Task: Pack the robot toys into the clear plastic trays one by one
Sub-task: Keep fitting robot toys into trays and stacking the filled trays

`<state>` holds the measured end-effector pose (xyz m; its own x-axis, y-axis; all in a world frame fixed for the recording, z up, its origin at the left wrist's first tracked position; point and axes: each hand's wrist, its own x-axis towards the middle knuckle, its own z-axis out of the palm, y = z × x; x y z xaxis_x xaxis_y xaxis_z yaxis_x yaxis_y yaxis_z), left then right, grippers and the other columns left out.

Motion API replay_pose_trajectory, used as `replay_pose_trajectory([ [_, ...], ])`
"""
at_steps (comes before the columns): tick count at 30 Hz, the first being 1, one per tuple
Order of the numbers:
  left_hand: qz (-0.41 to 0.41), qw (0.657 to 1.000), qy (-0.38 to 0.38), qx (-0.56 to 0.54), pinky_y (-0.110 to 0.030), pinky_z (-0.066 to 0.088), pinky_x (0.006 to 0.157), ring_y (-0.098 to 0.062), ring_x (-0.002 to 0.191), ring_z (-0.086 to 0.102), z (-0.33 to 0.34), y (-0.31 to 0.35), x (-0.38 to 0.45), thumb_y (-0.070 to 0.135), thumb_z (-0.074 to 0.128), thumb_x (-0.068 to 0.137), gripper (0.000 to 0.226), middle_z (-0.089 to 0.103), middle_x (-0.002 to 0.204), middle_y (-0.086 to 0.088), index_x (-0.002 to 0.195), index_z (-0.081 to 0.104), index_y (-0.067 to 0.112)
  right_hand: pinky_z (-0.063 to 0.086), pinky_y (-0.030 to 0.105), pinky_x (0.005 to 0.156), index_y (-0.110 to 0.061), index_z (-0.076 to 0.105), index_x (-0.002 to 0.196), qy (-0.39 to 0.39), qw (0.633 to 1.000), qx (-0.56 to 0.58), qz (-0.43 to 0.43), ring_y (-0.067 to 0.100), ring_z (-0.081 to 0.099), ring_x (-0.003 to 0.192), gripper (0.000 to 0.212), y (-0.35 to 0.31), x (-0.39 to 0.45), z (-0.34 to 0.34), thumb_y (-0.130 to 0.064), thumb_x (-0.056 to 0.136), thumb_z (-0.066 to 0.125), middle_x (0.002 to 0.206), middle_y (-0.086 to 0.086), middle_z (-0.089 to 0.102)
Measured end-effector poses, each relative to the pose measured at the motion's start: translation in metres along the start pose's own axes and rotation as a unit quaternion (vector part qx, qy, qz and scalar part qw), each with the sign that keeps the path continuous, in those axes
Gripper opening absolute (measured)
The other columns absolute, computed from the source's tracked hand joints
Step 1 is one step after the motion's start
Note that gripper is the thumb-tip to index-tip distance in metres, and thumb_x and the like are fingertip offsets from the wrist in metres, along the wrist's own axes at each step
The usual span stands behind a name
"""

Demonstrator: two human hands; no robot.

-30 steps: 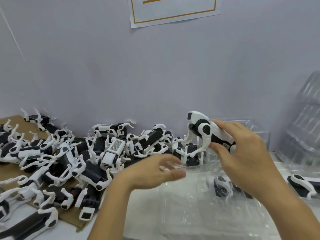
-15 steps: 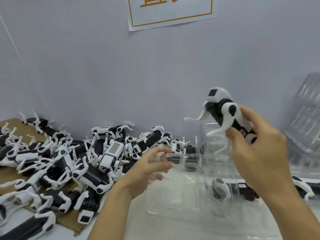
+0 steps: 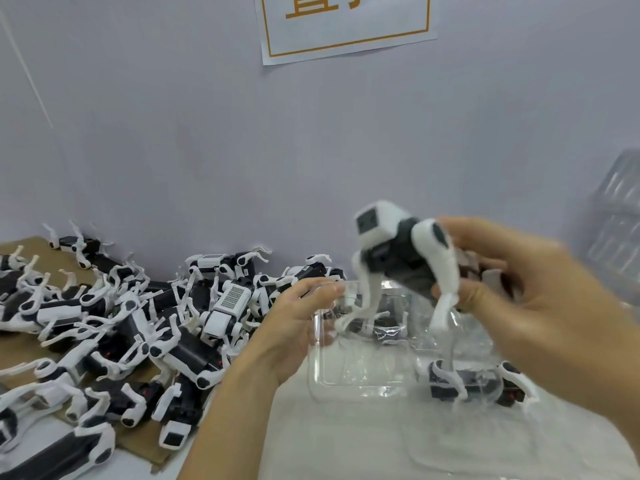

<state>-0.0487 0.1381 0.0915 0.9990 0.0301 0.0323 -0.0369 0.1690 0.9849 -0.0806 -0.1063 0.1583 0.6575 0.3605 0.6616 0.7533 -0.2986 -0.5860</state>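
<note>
My right hand grips a black-and-white robot dog toy by its rear body, held in the air above a clear plastic tray. The toy's head points left and its white legs hang down; it is motion-blurred. My left hand pinches the tray's far-left rim with thumb and fingers, lifting that edge. Another robot toy lies in the tray's right part, under my right hand.
A large pile of robot toys covers brown cardboard on the left. A stack of clear trays leans at the far right. A grey wall with a paper sign stands close behind.
My right hand lifted the toy up from the pile, then brought it left and slightly down over the tray. My left hand moved to the tray's rim and took hold of it.
</note>
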Motion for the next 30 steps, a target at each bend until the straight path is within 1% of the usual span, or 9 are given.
replay_pose_trajectory([
  [2, 0.005, 1.0, 0.003, 0.023, -0.026, 0.05, 0.055, -0.011, 0.066, 0.065, 0.002, 0.002, 0.0, 0.038, 0.079, 0.069, 0.042, 0.067, 0.094, -0.002, 0.101, 0.069, 0.013, 0.049, 0.017, 0.067, -0.046, 0.066, 0.108, -0.027, 0.999, -0.027, 0.017, 0.008, 0.064, 0.074, 0.039, 0.002, 0.0, 0.008, -0.013, 0.087, 0.068, 0.09, -0.019, 0.07],
  [5, 0.0, 0.999, 0.009, 0.047, -0.026, 0.049, 0.059, -0.011, 0.068, 0.066, 0.003, 0.003, 0.0, 0.049, 0.08, 0.064, 0.045, 0.068, 0.087, 0.006, 0.097, 0.072, 0.02, 0.043, 0.013, 0.073, -0.043, 0.065, 0.105, -0.022, 0.993, -0.106, 0.05, 0.001, 0.057, 0.089, 0.031, 0.009, 0.001, 0.016, -0.017, 0.087, 0.068, 0.088, -0.025, 0.064],
  [7, -0.003, 0.999, 0.007, 0.054, -0.026, 0.048, 0.06, -0.012, 0.067, 0.066, 0.004, 0.004, 0.001, 0.05, 0.079, 0.063, 0.044, 0.067, 0.081, 0.008, 0.096, 0.072, 0.022, 0.04, 0.015, 0.076, -0.043, 0.063, 0.109, -0.042, 0.984, -0.155, 0.073, -0.001, 0.052, 0.096, 0.03, 0.013, 0.002, 0.018, -0.02, 0.089, 0.069, 0.097, -0.027, 0.056],
  [10, -0.008, 0.998, -0.011, 0.058, -0.027, 0.049, 0.061, -0.013, 0.066, 0.064, 0.008, 0.004, 0.0, 0.043, 0.074, 0.076, 0.045, 0.066, 0.086, 0.002, 0.109, 0.069, 0.013, 0.04, 0.021, 0.077, -0.043, 0.064, 0.108, -0.077, 0.977, -0.174, 0.095, -0.002, 0.048, 0.094, 0.027, 0.016, 0.001, 0.023, -0.023, 0.091, 0.067, 0.1, -0.025, 0.048],
  [14, -0.028, 0.997, 0.001, 0.075, -0.031, 0.052, 0.068, -0.016, 0.072, 0.065, 0.011, 0.004, 0.0, 0.047, 0.073, 0.08, 0.037, 0.066, 0.091, 0.0, 0.102, 0.071, 0.017, 0.053, 0.035, 0.079, -0.041, 0.065, 0.105, -0.098, 0.972, -0.168, 0.132, 0.007, 0.05, 0.09, 0.025, 0.017, -0.001, 0.027, -0.02, 0.09, 0.067, 0.094, -0.02, 0.05],
  [17, -0.045, 0.996, -0.005, 0.075, -0.034, 0.052, 0.072, -0.023, 0.082, 0.064, 0.012, 0.003, 0.001, 0.054, 0.07, 0.084, 0.043, 0.065, 0.097, -0.004, 0.104, 0.072, 0.017, 0.048, 0.036, 0.085, -0.043, 0.063, 0.1, -0.116, 0.965, -0.19, 0.136, 0.008, 0.051, 0.095, 0.024, 0.018, -0.002, 0.029, -0.022, 0.089, 0.069, 0.095, -0.02, 0.051],
  [21, -0.062, 0.995, 0.003, 0.077, -0.052, 0.053, 0.091, -0.028, 0.088, 0.06, 0.015, 0.002, 0.002, 0.059, 0.071, 0.079, 0.057, 0.062, 0.099, -0.009, 0.109, 0.069, 0.01, 0.043, 0.037, 0.093, -0.04, 0.061, 0.11, -0.118, 0.959, -0.218, 0.14, 0.008, 0.049, 0.102, 0.025, 0.019, -0.003, 0.036, -0.024, 0.091, 0.066, 0.1, -0.018, 0.051],
  [26, -0.053, 0.994, -0.035, 0.085, -0.047, 0.054, 0.082, -0.027, 0.09, 0.065, 0.014, 0.003, -0.001, 0.061, 0.079, 0.066, 0.077, 0.063, 0.112, -0.016, 0.116, 0.064, 0.005, 0.044, 0.037, 0.092, -0.04, 0.061, 0.112, -0.118, 0.958, -0.214, 0.151, 0.008, 0.05, 0.101, 0.028, 0.022, -0.003, 0.033, -0.023, 0.091, 0.066, 0.101, -0.018, 0.051],
  [30, -0.048, 0.994, -0.028, 0.09, -0.038, 0.052, 0.07, -0.022, 0.081, 0.066, 0.017, 0.004, -0.003, 0.051, 0.082, 0.062, 0.08, 0.062, 0.102, -0.007, 0.116, 0.057, -0.002, 0.045, 0.036, 0.089, -0.037, 0.063, 0.109, -0.12, 0.957, -0.217, 0.148, 0.007, 0.05, 0.098, 0.023, 0.025, -0.004, 0.033, -0.024, 0.09, 0.067, 0.099, -0.018, 0.05],
])
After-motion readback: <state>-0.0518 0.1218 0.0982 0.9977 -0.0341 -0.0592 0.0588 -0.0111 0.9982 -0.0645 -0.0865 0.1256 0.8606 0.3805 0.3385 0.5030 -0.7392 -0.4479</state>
